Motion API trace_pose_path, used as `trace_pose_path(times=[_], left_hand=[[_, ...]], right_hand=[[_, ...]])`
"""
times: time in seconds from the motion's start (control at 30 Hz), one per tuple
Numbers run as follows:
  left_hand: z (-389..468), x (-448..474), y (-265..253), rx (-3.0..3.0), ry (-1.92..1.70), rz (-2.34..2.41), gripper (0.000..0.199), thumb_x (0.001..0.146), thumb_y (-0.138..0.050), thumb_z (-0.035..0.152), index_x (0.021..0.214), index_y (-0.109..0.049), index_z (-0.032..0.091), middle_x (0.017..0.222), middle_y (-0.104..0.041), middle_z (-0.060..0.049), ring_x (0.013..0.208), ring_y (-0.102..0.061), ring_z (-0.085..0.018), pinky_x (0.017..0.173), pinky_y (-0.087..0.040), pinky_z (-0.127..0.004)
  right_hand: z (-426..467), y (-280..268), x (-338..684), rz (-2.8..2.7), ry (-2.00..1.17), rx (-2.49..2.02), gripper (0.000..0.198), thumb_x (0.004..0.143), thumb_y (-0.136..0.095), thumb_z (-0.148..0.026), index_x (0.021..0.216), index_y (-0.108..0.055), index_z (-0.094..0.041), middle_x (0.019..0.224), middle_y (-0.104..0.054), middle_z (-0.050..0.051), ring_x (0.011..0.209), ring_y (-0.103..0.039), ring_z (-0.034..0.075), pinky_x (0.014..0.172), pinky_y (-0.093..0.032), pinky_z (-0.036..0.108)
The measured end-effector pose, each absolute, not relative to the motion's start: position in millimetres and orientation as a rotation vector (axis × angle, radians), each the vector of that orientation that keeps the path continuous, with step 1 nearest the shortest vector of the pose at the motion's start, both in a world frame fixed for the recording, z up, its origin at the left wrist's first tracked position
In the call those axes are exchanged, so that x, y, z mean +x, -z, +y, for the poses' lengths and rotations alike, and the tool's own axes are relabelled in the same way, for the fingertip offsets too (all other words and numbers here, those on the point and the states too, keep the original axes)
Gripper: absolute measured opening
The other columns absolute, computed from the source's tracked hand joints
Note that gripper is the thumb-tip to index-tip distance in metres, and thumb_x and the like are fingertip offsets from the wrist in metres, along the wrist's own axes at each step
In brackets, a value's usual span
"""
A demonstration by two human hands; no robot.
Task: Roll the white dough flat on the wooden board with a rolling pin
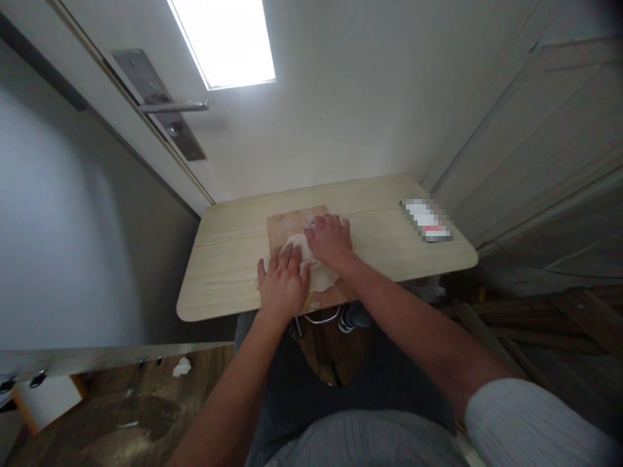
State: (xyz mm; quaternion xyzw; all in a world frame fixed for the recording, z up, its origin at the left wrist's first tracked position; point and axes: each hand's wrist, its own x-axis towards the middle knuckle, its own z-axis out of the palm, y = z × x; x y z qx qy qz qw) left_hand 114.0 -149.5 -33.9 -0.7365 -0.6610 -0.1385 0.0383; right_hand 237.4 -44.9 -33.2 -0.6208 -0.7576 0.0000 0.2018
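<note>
A pale, flattened sheet of dough (324, 279) lies on a wooden board (285, 224), with an uneven layer toward its far side. My left hand (285, 279) rests palm down on the left part of the dough, its fingers spread. To the right and a little farther off, my right hand (331, 239) presses down at the dough's far right side, fingers apart and slightly bent. Part of the dough is hidden under both hands. White smears, perhaps flour, mark the board's far end.
The board sits on a light wood-grain table (219, 259) with rounded corners, against a white door with a metal handle (175, 107). A phone-like object (426, 219), blurred out, lies at the table's right. Crumpled white paper (182, 367) is on the floor at left.
</note>
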Motion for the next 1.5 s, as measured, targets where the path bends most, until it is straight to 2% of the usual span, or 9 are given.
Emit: trace_pose_path(times=[0.27,0.57,0.83,1.03,1.23,1.5], left_hand=[[-138.0,110.2,32.2,-2.273,0.346,-2.07,0.05,0.102,-0.026,0.046,0.143,-0.048,0.027,0.153,-0.046,-0.01,0.141,-0.039,-0.033,0.111,-0.028,-0.066],[-125.9,126.4,33.9,-2.149,0.442,-2.114,0.046,0.099,-0.031,0.035,0.139,-0.05,0.022,0.148,-0.051,-0.013,0.137,-0.042,-0.033,0.113,-0.02,-0.069],[-90.5,120.2,31.6,-2.103,0.444,-2.17,0.045,0.1,-0.03,0.037,0.138,-0.051,0.025,0.147,-0.051,-0.012,0.137,-0.04,-0.033,0.114,-0.022,-0.067],[-66.7,112.6,33.1,-2.138,0.429,-2.206,0.043,0.1,-0.028,0.039,0.133,-0.054,0.026,0.145,-0.053,-0.012,0.135,-0.042,-0.034,0.11,-0.025,-0.07],[-49.5,107.1,35.5,-2.163,0.435,-2.224,0.042,0.1,-0.029,0.038,0.127,-0.057,0.026,0.141,-0.054,-0.013,0.131,-0.043,-0.036,0.106,-0.028,-0.072],[-31.7,104.2,32.8,-2.128,0.42,-2.253,0.039,0.098,-0.033,0.034,0.126,-0.058,0.023,0.134,-0.057,-0.015,0.126,-0.046,-0.036,0.107,-0.026,-0.069]], right_hand=[[-48.1,29.8,255.7,-2.157,0.024,-1.752,0.037,0.099,-0.038,-0.039,0.111,-0.064,-0.017,0.118,-0.066,0.016,0.112,-0.051,0.032,0.099,-0.029,0.052],[-52.3,42.3,268.7,-2.148,-0.02,-1.774,0.04,0.1,-0.036,-0.043,0.124,-0.061,-0.022,0.131,-0.06,0.014,0.123,-0.045,0.033,0.102,-0.028,0.056],[-22.8,40.8,255.1,-2.05,-0.027,-1.808,0.046,0.1,-0.036,-0.048,0.118,-0.065,-0.017,0.12,-0.065,0.016,0.114,-0.051,0.031,0.1,-0.03,0.052],[-13.5,38.7,250.4,-2.089,0.02,-1.709,0.046,0.101,-0.032,-0.044,0.111,-0.067,-0.017,0.115,-0.067,0.015,0.108,-0.053,0.03,0.098,-0.028,0.047],[-8.9,40.6,247.7,-2.106,0.01,-1.709,0.047,0.102,-0.031,-0.045,0.109,-0.069,-0.018,0.115,-0.068,0.014,0.11,-0.052,0.031,0.098,-0.027,0.048],[-12.0,40.3,242.1,-2.128,0.063,-1.733,0.048,0.102,-0.029,-0.044,0.108,-0.068,-0.017,0.114,-0.068,0.015,0.107,-0.052,0.031,0.096,-0.027,0.048]])
